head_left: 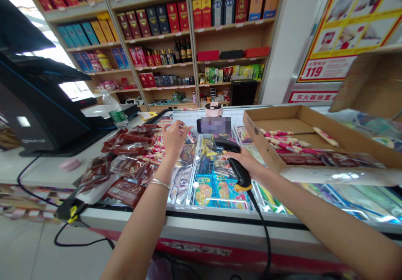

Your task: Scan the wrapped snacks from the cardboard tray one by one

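My left hand (175,138) is closed, its fingers curled around what looks like a pink-and-white wrapped sausage (190,137); most of it is hidden behind the fingers. In my right hand (243,159) is a black-and-yellow barcode scanner (240,173), gripped by the handle, its head turned toward the left hand. Beside my left wrist lie several brown vacuum-packed food packets (125,192) and more pink-wrapped sausages (156,150), piled on the freezer's glass top. A cardboard box (266,148) to the right of the scanner holds similar sausages and brown packets.
Under the glass, wire baskets (194,175) hold ice-cream packs (224,190). A phone (216,125) and a pink cup (213,110) stand at the back. Left are a water bottle (115,111) and a checkout terminal (44,108). The scanner's cable (265,225) hangs down the front.
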Tool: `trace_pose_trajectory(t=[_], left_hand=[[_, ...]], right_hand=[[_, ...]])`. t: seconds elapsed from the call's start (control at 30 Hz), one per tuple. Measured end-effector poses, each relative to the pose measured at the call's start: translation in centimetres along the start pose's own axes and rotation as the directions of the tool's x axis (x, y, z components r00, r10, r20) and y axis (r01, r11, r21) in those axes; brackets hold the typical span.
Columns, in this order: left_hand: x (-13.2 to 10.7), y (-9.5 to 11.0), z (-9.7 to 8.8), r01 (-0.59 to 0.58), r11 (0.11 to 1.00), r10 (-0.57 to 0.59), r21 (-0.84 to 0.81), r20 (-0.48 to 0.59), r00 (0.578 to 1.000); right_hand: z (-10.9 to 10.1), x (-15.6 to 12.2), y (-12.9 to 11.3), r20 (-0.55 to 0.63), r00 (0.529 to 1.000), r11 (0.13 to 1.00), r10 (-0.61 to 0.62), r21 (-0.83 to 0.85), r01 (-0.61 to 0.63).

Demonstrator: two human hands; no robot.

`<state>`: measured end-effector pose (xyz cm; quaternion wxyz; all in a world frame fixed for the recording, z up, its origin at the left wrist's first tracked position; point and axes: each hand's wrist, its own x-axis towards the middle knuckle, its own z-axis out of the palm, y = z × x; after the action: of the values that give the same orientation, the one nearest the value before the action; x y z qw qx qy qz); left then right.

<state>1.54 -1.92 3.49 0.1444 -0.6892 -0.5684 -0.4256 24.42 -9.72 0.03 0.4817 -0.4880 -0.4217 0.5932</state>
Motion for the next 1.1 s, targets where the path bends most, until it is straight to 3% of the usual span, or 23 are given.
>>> trace_pose_trajectory(t=[0.43,0.73,0.9,1.0,1.1], left_hand=[[0.0,0.0,-0.2,-0.011,1.000,0.013,0.025,-0.069,0.998],[0.0,-0.3,0.4,0.018,0.997,-0.016,0.074,-0.026,1.000],[-0.2,0.3,0.0,0.103,0.994,-0.097,0.031,-0.158,0.983],[-0.3,0.4,-0.1,0.113,0.992,-0.124,-0.059,-0.227,0.966],[-0.4,0.8,0.5,0.084,0.976,-0.129,-0.202,-0.222,0.966]], right_hand=[[0.4,-0.5,-0.6,-0.022,0.999,0.999,0.045,-0.008,-0.045],[0.5,-0.3,-0.4,0.037,0.999,1.000,0.001,0.022,-0.002],[1.2,-1.4,-1.5,0.057,0.997,0.999,-0.051,-0.004,0.051],[0.1,-2.9,-4.0,0.024,0.982,0.983,-0.185,0.010,0.185],[-3.9,-5.0,-7.2,-0.128,0.942,0.949,-0.309,0.026,0.315]])
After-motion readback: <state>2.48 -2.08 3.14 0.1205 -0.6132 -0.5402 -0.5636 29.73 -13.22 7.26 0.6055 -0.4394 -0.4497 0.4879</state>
